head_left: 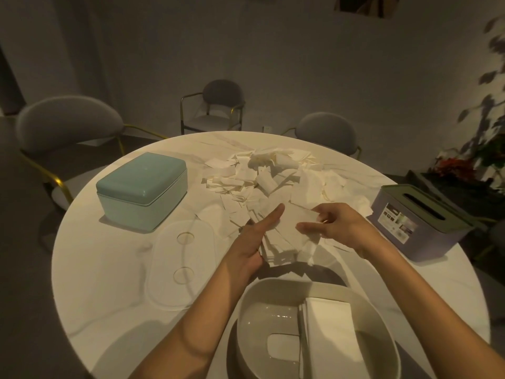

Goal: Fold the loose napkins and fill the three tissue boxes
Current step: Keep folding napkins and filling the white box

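- Head view: left hand cradles a stack of folded napkins above the counter, fingers curled under it.
- Right hand pinches one napkin's edge, mid-fold I'd say.
- Next up, probably: drop the stack in the open white box, beside what's already standing there.

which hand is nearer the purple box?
Right. The right hand pinches a napkin just left of the purple box; the left hand holds the napkin stack farther left.
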A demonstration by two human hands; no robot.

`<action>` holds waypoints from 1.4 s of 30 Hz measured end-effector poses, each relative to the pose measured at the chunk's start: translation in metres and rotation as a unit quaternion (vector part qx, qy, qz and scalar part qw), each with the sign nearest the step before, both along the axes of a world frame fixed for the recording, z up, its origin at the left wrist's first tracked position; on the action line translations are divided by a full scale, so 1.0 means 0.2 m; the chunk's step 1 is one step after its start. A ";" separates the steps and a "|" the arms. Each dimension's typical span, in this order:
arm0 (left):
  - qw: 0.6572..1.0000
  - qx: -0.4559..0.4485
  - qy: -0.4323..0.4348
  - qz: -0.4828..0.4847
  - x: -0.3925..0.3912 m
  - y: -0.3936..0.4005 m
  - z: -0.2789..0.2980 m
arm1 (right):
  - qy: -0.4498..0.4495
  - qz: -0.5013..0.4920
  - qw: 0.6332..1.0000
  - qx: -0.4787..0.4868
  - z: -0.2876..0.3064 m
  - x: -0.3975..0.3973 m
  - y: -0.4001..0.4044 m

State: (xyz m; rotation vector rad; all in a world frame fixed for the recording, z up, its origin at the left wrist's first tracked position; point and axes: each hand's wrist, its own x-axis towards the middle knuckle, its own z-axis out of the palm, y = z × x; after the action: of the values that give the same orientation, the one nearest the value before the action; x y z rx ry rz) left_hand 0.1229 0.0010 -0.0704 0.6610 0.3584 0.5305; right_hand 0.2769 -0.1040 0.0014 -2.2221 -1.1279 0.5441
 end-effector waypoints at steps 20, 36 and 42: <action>0.989 -0.033 -0.044 -0.136 -0.01 -0.03 0.02 | 0.012 0.111 0.993 0.035 0.10 -0.04 0.10; 0.972 -0.050 0.001 -0.229 -0.04 -0.06 -0.02 | -0.054 0.029 0.969 0.240 0.09 0.01 0.13; 0.985 -0.023 -0.014 -0.173 -0.01 -0.04 -0.06 | 0.100 0.019 0.948 0.301 0.22 -0.03 0.08</action>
State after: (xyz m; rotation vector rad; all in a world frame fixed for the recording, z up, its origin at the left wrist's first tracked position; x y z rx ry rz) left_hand 0.1200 -0.0073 -0.0832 0.6530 0.2221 0.1988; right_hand 0.2719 -0.0873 0.0455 -1.5861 -1.0564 0.3648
